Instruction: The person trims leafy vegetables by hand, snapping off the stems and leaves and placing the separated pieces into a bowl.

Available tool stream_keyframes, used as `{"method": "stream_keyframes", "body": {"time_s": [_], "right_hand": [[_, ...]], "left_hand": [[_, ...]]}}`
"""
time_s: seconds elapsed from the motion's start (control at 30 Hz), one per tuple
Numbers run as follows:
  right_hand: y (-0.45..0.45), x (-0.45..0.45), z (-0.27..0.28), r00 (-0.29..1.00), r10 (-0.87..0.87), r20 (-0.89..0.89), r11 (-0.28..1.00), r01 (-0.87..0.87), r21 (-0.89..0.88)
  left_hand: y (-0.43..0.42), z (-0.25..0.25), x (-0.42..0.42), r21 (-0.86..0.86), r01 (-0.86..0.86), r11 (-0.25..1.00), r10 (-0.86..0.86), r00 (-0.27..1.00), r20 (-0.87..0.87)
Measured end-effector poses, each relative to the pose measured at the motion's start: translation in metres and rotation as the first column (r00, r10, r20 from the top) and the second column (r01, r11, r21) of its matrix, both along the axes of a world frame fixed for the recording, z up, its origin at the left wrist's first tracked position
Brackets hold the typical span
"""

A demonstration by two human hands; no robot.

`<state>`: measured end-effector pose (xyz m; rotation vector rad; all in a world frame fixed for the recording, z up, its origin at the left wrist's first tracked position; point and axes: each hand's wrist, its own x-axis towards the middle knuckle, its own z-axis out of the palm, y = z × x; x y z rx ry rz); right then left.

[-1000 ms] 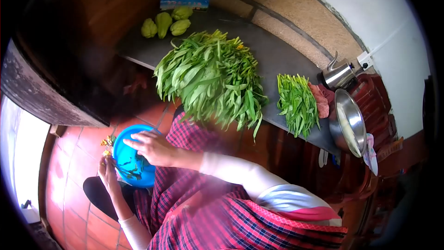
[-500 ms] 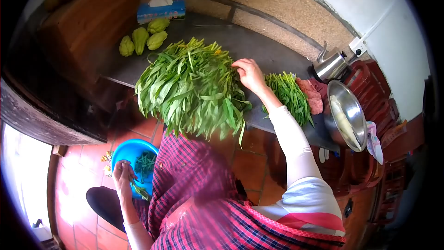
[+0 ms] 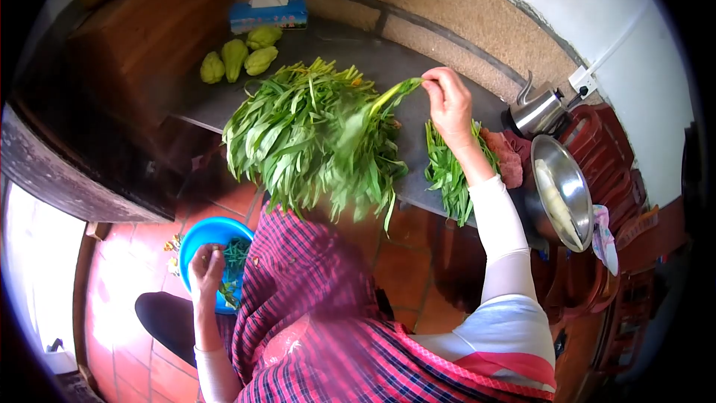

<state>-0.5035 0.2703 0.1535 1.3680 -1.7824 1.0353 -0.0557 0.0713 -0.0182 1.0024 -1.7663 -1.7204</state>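
A big heap of water spinach (image 3: 298,134), long narrow leaves on pale green stems, lies on the dark counter and hangs over its front edge. To the right of its top, my right hand (image 3: 450,104) pinches the end of a water spinach stalk (image 3: 391,95), whose leaves trail back over the heap. My left hand (image 3: 206,270) is curled closed above a blue basin (image 3: 195,233) down at the left; what its fingers hold, if anything, is hidden. Cut green pieces (image 3: 237,252) lie inside the basin, with a leafy bit (image 3: 228,295) below the hand.
A smaller water spinach bunch (image 3: 451,183) lies near a pink cloth (image 3: 507,160). Farther right are a steel bowl (image 3: 583,179) holding a long pale vegetable (image 3: 552,198) and a kettle (image 3: 538,110). Several chayotes (image 3: 234,58) and a tissue box (image 3: 268,16) stand at the back left.
My right hand has moved right and away from the heap, drawing out a water spinach stalk. My left hand has shifted slightly up over the basin; the leafy bit now appears lower.
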Motion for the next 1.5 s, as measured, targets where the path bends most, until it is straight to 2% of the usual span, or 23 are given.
{"method": "stream_keyframes", "body": {"time_s": [0.1,0.2,0.27,0.3,0.4,0.43,0.47,0.5,0.57,0.67,0.7,0.73,0.8,0.83,0.87,0.97,1.03,1.13,1.27,1.3,1.4,1.43,1.5], "right_hand": [[-0.004,0.023,0.022,0.962,0.166,0.217,0.986,-0.157,-0.059],[-0.011,0.048,0.025,0.823,0.302,0.482,0.948,-0.31,-0.066],[-0.02,0.069,0.024,0.699,0.343,0.628,0.921,-0.383,-0.077],[-0.027,0.081,0.024,0.653,0.393,0.647,0.89,-0.447,-0.09],[-0.05,0.121,0.019,0.479,0.479,0.736,0.776,-0.623,-0.099],[-0.058,0.137,0.019,0.435,0.496,0.752,0.736,-0.67,-0.098],[-0.067,0.149,0.013,0.362,0.54,0.76,0.674,-0.726,-0.133],[-0.077,0.162,0.007,0.276,0.56,0.782,0.623,-0.762,-0.177],[-0.093,0.185,-0.007,0.148,0.558,0.817,0.553,-0.8,-0.233],[-0.115,0.213,-0.027,0.076,0.497,0.864,0.535,-0.811,-0.237],[-0.12,0.223,-0.035,0.023,0.456,0.89,0.541,-0.801,-0.257],[-0.127,0.23,-0.047,-0.097,0.42,0.902,0.505,-0.801,-0.321],[-0.14,0.251,-0.064,-0.31,0.341,0.887,0.541,-0.707,-0.455],[-0.146,0.259,-0.078,-0.351,0.258,0.9,0.561,-0.704,-0.435],[-0.148,0.271,-0.088,-0.378,0.196,0.905,0.578,-0.701,-0.418],[-0.164,0.304,-0.125,-0.187,0.184,0.965,0.617,-0.742,-0.261],[-0.172,0.316,-0.135,-0.214,0.099,0.972,0.619,-0.751,-0.229],[-0.181,0.325,-0.139,-0.205,-0.06,0.977,0.555,-0.821,-0.138],[-0.184,0.326,-0.161,-0.247,-0.171,0.954,0.515,-0.847,-0.127],[-0.184,0.326,-0.164,-0.267,-0.187,0.946,0.518,-0.845,-0.136],[-0.187,0.327,-0.185,-0.313,-0.127,0.941,0.569,-0.8,-0.189],[-0.187,0.327,-0.192,-0.324,-0.095,0.941,0.587,-0.782,-0.21],[-0.188,0.33,-0.199,-0.311,-0.046,0.949,0.649,-0.732,-0.208]], "left_hand": [[0.002,0.019,-0.012,-0.088,0.007,0.996,-0.01,0.999,-0.034],[0.002,0.067,-0.025,-0.213,0.005,0.977,-0.014,0.999,-0.044],[-0.002,0.1,-0.035,-0.518,0.024,0.855,-0.096,0.989,-0.112],[-0.003,0.124,-0.037,-0.574,0.072,0.816,-0.121,0.991,-0.049],[-0.011,0.155,-0.056,-0.697,0.082,0.712,-0.273,0.947,-0.168],[-0.015,0.155,-0.059,-0.683,0.095,0.724,-0.258,0.956,-0.141],[-0.013,0.156,-0.062,-0.492,0.141,0.859,-0.246,0.957,-0.156],[-0.015,0.152,-0.062,-0.516,0.169,0.84,-0.282,0.947,-0.15],[-0.015,0.135,-0.059,-0.311,0.271,0.911,-0.347,0.91,-0.225],[-0.01,0.118,-0.037,-0.043,0.327,0.944,-0.327,0.909,-0.257],[-0.008,0.112,-0.028,0.0,0.289,0.957,-0.28,0.927,-0.251],[-0.006,0.104,-0.019,0.045,0.25,0.967,-0.232,0.942,-0.243],[-0.007,0.084,-0.005,0.157,0.152,0.976,-0.094,0.941,-0.324],[-0.01,0.073,0.002,0.147,0.086,0.985,-0.044,0.962,-0.269],[-0.012,0.062,0.01,0.136,0.021,0.99,0.009,0.977,-0.214],[-0.011,0.038,0.031,0.085,-0.109,0.99,0.121,0.981,-0.152],[-0.014,0.027,0.042,0.061,-0.148,0.987,0.154,0.981,-0.117],[-0.023,-0.003,0.057,0.098,-0.188,0.977,0.206,0.954,-0.218],[-0.032,-0.039,0.078,0.193,-0.242,0.951,0.268,0.956,-0.122],[-0.032,-0.045,0.081,0.144,-0.256,0.956,0.271,0.957,-0.101],[-0.031,-0.057,0.084,0.185,-0.214,0.959,0.243,0.958,-0.152],[-0.029,-0.059,0.08,0.178,-0.251,0.952,0.289,0.926,-0.242],[-0.032,-0.057,0.088,0.351,-0.166,0.921,0.264,0.931,-0.253]]}}
